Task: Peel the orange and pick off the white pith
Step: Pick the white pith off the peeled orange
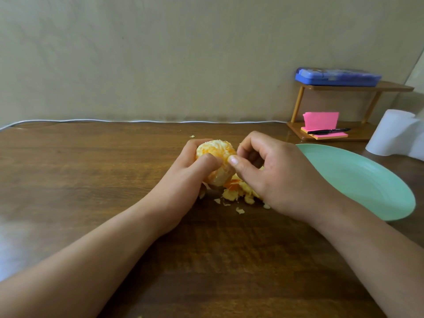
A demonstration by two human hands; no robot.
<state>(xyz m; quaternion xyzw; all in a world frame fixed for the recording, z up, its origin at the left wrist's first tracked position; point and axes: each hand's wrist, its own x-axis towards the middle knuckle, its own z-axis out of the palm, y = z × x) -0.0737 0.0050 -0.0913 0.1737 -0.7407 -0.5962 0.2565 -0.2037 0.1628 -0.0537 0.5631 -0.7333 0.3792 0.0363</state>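
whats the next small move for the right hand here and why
Probably pull the pinched strand away and drop it on the scraps. The left hand grips the peeled orange, stringy pith covers its top, and the right hand pinches pith at its side, above the scraps.

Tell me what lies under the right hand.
Peel scraps lie on the table beneath the right hand, beside the orange. How far the pile runs under the palm is hidden.
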